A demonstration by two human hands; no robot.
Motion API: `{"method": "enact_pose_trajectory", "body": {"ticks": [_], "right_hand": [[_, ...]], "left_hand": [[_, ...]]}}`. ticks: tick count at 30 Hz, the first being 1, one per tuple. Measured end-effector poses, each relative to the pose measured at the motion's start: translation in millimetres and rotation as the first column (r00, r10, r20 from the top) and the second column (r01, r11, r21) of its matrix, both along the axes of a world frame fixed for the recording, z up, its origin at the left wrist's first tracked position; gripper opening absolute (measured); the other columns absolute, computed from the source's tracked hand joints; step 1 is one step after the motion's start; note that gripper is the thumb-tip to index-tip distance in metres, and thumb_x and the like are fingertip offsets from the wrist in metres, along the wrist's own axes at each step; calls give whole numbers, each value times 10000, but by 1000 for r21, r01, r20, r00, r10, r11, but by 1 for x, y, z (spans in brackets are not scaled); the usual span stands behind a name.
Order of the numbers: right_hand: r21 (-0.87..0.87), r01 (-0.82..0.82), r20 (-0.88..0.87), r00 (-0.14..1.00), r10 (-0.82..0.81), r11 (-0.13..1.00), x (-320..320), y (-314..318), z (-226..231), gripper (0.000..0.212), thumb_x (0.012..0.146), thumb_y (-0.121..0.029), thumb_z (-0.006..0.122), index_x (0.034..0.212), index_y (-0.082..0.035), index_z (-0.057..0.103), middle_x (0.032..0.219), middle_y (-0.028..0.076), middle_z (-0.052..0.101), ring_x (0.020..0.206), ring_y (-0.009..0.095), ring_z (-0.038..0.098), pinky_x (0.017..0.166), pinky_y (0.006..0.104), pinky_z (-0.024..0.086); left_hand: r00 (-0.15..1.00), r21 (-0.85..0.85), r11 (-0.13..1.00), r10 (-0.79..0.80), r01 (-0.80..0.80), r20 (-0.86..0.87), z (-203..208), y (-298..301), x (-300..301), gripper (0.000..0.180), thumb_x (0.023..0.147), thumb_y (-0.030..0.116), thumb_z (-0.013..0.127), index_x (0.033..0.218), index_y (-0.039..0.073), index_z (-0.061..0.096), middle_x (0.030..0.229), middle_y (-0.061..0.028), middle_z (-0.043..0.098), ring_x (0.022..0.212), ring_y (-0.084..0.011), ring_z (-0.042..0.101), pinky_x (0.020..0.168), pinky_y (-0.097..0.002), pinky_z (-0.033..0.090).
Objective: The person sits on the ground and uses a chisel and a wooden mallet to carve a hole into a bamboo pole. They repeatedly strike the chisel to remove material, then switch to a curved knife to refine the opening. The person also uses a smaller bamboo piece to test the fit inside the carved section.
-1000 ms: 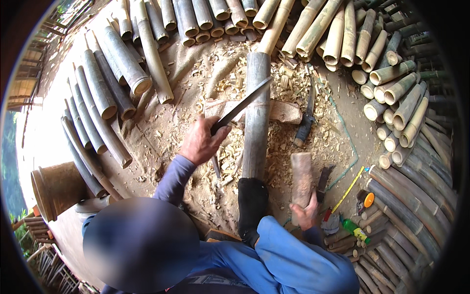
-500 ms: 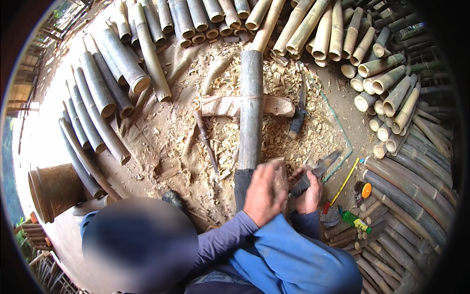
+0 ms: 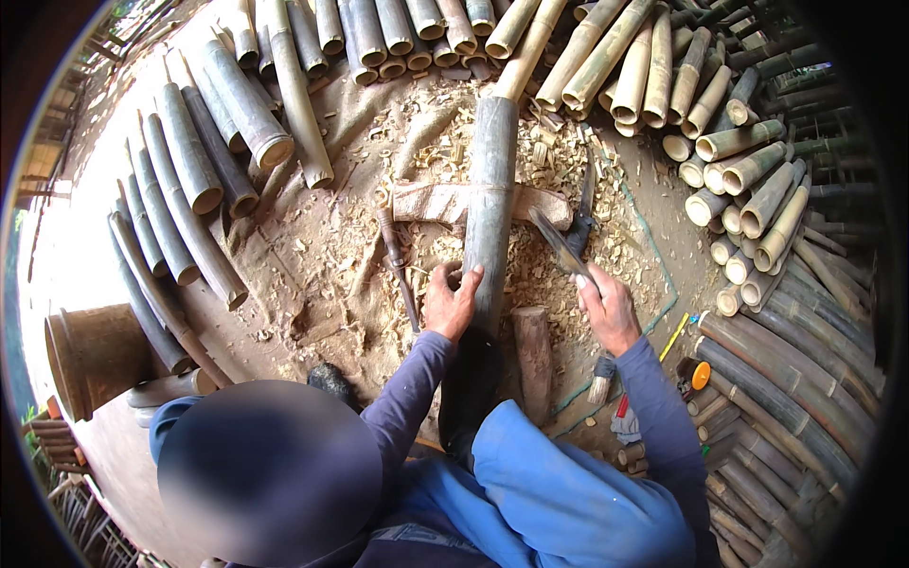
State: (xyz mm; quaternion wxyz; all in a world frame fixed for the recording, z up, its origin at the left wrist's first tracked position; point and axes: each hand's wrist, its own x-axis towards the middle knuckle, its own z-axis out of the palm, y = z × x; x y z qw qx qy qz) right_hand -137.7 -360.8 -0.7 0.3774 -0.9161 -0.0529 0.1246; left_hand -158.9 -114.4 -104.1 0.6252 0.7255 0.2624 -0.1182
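Observation:
A grey-green bamboo tube (image 3: 492,180) slants away from between my legs and rests across a pale, rough-cut wood block (image 3: 426,203). My left hand (image 3: 450,301) is at the tube's left side, fingers curled and fingertips on its surface. A long-bladed knife (image 3: 559,243) is gripped in my right hand (image 3: 609,308), raised to the right of the tube. Its blade points forward and left, with a gap to the tube. A second knife (image 3: 585,189) lies on the shavings behind it, partly hidden. Left of the tube lies a slim tool with a wooden handle (image 3: 390,237).
Cut bamboo tubes (image 3: 256,123) ring the work spot, with further stacks (image 3: 748,175) at right. Wood shavings (image 3: 445,254) cover the ground. A short wood stump (image 3: 533,364) stands by my knee. A brown bucket (image 3: 99,360) is at left, and a yellow tape measure (image 3: 674,333) at right.
My hands have parted. The left has moved left onto the bamboo tube; the right has carried the knife forward and up from near my knee. The wood stump is now uncovered.

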Motion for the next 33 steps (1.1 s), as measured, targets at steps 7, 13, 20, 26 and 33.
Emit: {"method": "enact_pose_trajectory", "body": {"ticks": [7, 13, 20, 26, 33], "right_hand": [[-375, -283, 121, 929, 349, 883, 62, 16, 25, 182, 982, -251, 584, 947, -77, 546, 736, 187, 630, 703, 437, 641, 594, 511, 481], [-547, -410, 83, 841, 535, 730, 63, 27, 23, 208, 971, -266, 594, 897, -82, 533, 720, 174, 639, 640, 416, 643, 548, 507, 504], [-594, -440, 41, 820, 571, 674, 66, 27, 20, 212, 973, -268, 587, 887, -83, 529, 684, 161, 630, 616, 397, 650, 528, 503, 499], [-666, -404, 89, 792, 604, 627, 61, 33, 14, 216, 974, -251, 583, 871, -69, 526, 674, 173, 630, 587, 394, 649, 507, 480, 502], [-790, -194, -112, 978, 174, 582, 2, -99, 51, 299, 961, -284, 562, 836, -20, 624, 719, 251, 610, 696, 478, 596, 666, 525, 495]], "left_hand": [[999, 106, 994, 26, -28, 23, -4, -24, 32, 685, 892, 482, 676, 1266, -83, 571, 1215, -288, 622, 1141, -365, 605, 992, -419, 457], [997, 55, 998, 36, -40, 67, -14, -24, 26, 675, 915, 509, 661, 1228, -85, 590, 1101, -289, 669, 1046, -386, 651, 924, -440, 490], [998, 91, 995, 32, -36, 45, -4, -27, 29, 656, 912, 508, 669, 1217, -68, 597, 1088, -302, 671, 1039, -416, 659, 920, -468, 491], [998, 100, 994, 31, -36, 53, -12, -20, 25, 626, 905, 468, 692, 1221, -62, 589, 1113, -284, 657, 1062, -397, 639, 941, -447, 485], [931, 344, 871, 284, -350, 227, -24, 95, 11, 544, 784, 216, 768, 1223, -28, 559, 1145, -197, 605, 1071, -311, 600, 946, -405, 484]]}}
